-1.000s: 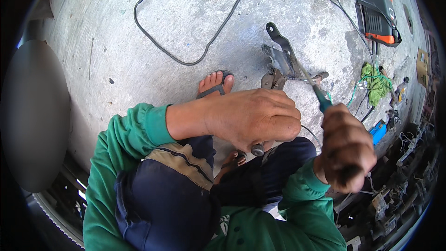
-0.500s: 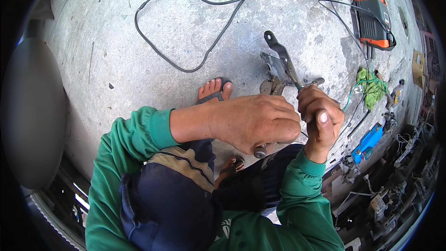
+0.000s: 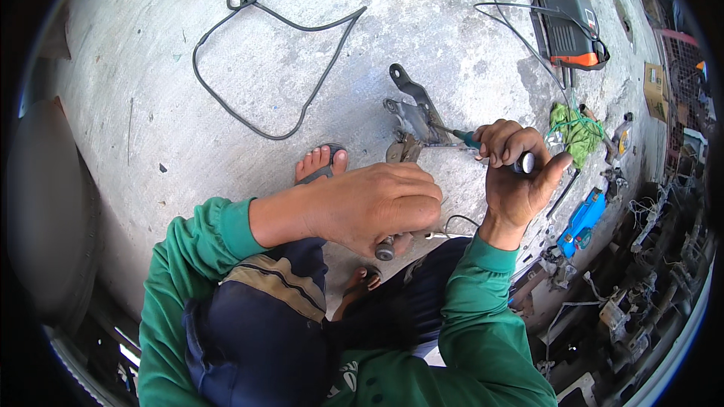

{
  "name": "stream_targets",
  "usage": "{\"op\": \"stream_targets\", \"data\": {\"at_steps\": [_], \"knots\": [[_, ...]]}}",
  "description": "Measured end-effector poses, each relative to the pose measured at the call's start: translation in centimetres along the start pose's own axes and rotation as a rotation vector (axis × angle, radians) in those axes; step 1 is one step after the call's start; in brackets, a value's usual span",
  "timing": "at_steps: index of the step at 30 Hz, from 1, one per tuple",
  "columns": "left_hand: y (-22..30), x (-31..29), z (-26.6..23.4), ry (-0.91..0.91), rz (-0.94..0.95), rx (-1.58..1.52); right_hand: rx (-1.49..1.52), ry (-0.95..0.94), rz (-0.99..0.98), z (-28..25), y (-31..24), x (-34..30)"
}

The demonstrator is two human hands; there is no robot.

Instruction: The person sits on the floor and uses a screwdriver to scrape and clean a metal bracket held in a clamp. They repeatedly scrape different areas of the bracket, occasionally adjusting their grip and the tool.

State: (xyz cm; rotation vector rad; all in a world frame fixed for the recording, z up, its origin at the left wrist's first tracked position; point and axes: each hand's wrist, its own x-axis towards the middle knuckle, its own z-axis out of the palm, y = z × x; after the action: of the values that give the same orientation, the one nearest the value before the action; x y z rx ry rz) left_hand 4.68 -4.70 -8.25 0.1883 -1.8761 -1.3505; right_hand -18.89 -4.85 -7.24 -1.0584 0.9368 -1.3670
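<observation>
Clasping the pliers (image 3: 386,247), the left hand (image 3: 385,200) is closed round their handles, the metal bracket (image 3: 416,119) at their far end above the concrete floor (image 3: 249,38); right hand (image 3: 516,169), fingers curled on a teal-handled tool (image 3: 469,139), thumb out, shaft reaching the bracket!

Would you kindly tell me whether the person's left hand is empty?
No, the left hand is closed around a metal tool, whose rounded end shows just below the fist.
</observation>
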Motion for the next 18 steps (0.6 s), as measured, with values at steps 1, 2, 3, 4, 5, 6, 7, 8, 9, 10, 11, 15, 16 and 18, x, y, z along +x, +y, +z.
{"op": "stream_targets", "data": {"at_steps": [1,2,3,4,5,6,7,8,9,10,11,15,16,18], "knots": [[0.0,0.1,0.0,0.0,0.0,0.001,0.014,0.025,-0.002,-0.2,0.0,0.0],[0.1,0.0,0.0,-0.001,-0.008,0.004,0.037,0.05,0.0,-0.2,0.3,-0.1],[0.1,0.1,0.0,-0.004,-0.007,0.005,0.06,0.075,0.002,-0.2,0.5,-0.1],[0.2,0.1,-0.1,-0.008,-0.006,0.006,0.034,0.061,-0.012,-0.6,0.4,-0.2],[0.1,0.1,-0.1,-0.011,-0.008,0.007,0.016,0.056,-0.014,-0.6,0.4,-0.1],[0.0,0.1,0.0,-0.007,-0.005,0.009,-0.001,0.052,-0.015,-0.6,0.3,0.0],[-0.1,0.1,0.1,-0.004,-0.003,0.012,-0.019,0.047,-0.017,-0.5,0.2,0.1],[-0.1,0.1,0.2,-0.003,-0.004,0.014,-0.039,0.062,0.001,-0.3,-0.1,0.1],[0.0,0.2,0.2,-0.012,-0.014,0.008,-0.071,0.061,0.026,0.1,-0.6,0.2],[0.0,0.3,0.1,-0.022,-0.024,0.001,-0.103,0.061,0.052,0.6,-1.2,0.1],[0.1,0.4,0.0,-0.032,-0.034,-0.003,-0.133,0.059,0.076,0.8,-1.4,0.0],[0.1,0.3,0.0,-0.043,-0.032,0.023,-0.089,-0.11,0.091,-0.8,-1.0,-0.2],[0.2,0.3,0.0,-0.04,-0.031,0.017,-0.037,-0.127,0.056,-0.8,-0.7,-0.1],[0.2,0.1,0.1,-0.03,-0.03,0.011,-0.006,-0.122,0.038,-0.7,-0.2,-0.4]]}}
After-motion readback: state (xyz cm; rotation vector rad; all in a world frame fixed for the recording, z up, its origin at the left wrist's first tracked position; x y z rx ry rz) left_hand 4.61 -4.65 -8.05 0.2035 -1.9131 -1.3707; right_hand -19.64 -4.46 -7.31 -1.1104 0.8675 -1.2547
